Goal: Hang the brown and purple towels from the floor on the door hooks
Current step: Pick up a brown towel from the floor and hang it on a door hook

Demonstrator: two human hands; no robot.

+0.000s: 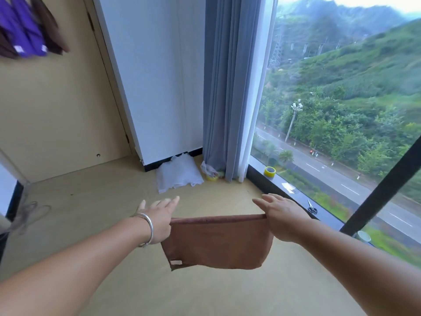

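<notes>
Both hands are pinching the top edge of the brown towel [216, 241], the left hand [157, 221] gripping its left corner between thumb and palm side while the fingers are fanning out forward, and the right hand [281, 216] doing the same at the right corner, so each grip is pressed onto cloth at the thumb and spread loose at the fingertips. Between them the upper hem is being held taut and nearly level, and the rest of the towel is hanging free in the air above the floor [114, 197], its lower edge sagging and a small label showing near the bottom left corner. It is looking thin, soft and light, likely to fold or slip wherever it is not held, so I would judge the top corners or the hem just inside them to be the sensible places to keep hold, and a bunched middle of the hem the part to offer to a hook. Up at the far left, on the door [57, 106], purple towels [21, 30] and other brown towels [49, 28] are already hanging, well apart from the one being carried
</notes>
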